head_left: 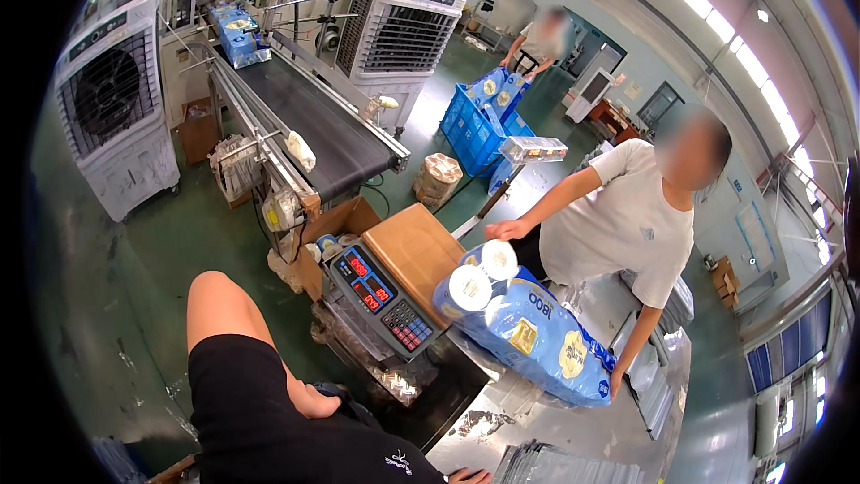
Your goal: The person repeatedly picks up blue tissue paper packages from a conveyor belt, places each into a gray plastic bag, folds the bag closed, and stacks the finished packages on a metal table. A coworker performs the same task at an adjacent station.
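My left hand (313,401) rests close against my black clothing, and its fingers are mostly hidden. At the lower edge, my right hand (470,476) lies with fingers stretched on the metal table (457,414), holding nothing. Beside it is a stack of clear plastic bags (564,466). Farther off, a blue pack of paper rolls (537,341) lies on the table, with loose white rolls (470,289) at its left end. A co-worker in a white T-shirt touches the pack's right end with one hand (618,379); the other hand (508,230) is above the rolls.
A digital scale (381,296) with a brown platform (417,246) stands left of the pack. Beyond it are a conveyor belt (309,116), two air coolers (116,108) and a blue crate (470,134). Another person stands behind the crate. A wrapped bundle (439,181) sits on the floor.
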Action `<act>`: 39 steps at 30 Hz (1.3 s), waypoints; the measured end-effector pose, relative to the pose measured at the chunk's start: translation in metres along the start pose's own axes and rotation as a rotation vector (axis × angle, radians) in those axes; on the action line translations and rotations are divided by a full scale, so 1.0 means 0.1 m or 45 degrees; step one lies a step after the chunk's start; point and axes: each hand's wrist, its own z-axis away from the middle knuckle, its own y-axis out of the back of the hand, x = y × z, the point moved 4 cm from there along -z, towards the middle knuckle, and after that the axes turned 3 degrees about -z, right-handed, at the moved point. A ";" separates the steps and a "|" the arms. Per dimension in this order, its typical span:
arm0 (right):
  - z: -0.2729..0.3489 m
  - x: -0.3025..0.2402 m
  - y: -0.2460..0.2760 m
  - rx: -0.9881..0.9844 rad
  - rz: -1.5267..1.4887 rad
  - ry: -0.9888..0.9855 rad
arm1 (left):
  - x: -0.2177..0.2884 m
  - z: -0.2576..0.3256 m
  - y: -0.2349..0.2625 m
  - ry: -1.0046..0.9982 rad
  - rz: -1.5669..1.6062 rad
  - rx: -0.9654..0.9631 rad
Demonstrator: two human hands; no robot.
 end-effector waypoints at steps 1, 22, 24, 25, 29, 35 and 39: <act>-0.01 -0.01 -0.01 0.003 -0.006 0.006 | 0.00 0.00 0.00 0.003 0.003 0.003; 0.03 0.09 -0.13 0.035 -0.098 0.037 | 0.03 -0.05 0.01 0.058 0.020 0.076; 0.01 0.04 -0.11 0.036 -0.115 0.050 | 0.01 -0.06 0.01 0.058 0.028 0.085; 0.02 0.04 -0.10 0.036 -0.115 0.048 | 0.02 -0.07 0.00 0.059 0.023 0.087; 0.03 0.06 -0.09 0.045 -0.118 0.037 | 0.07 -0.10 0.01 0.054 0.011 0.109; 0.02 0.07 -0.14 0.043 -0.154 0.070 | 0.03 -0.08 0.03 0.083 0.011 0.158; 0.01 0.07 -0.11 0.046 -0.161 0.080 | 0.12 0.24 0.16 0.074 0.086 0.090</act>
